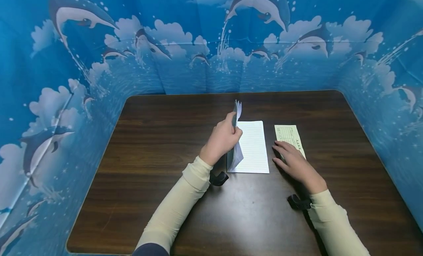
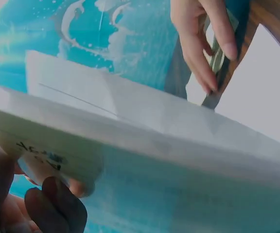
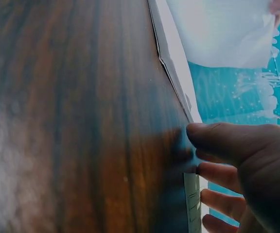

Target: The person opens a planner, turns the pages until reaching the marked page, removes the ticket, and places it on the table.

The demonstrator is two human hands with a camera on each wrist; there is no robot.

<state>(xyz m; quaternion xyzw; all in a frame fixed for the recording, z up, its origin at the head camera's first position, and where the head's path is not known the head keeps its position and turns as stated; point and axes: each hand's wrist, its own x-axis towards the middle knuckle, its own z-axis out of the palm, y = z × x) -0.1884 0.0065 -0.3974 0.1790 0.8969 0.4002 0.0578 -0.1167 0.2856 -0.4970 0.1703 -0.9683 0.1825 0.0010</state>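
Note:
A lined notebook (image 1: 252, 149) lies on the table, its dark cover and several leaves standing raised along the left side. My left hand (image 1: 223, 138) pinches this upright part between thumb and fingers. Dark handwriting shows on the cover (image 2: 130, 189) in the left wrist view, close to the curled fingers (image 2: 52, 208). To the right of the notebook lies a pale green printed slip (image 1: 287, 133). Over its lower part is my right hand (image 1: 295, 162), with fingers loosely extended and nothing gripped. In the right wrist view, the fingertips are right at the slip's edge (image 3: 192, 204).
The dark wood-grain table (image 1: 158, 131) has rounded far corners. A blue cloth (image 1: 185, 76) printed with dolphins hangs behind it and along both sides. Black wrist straps (image 1: 219, 179) sit below each wrist.

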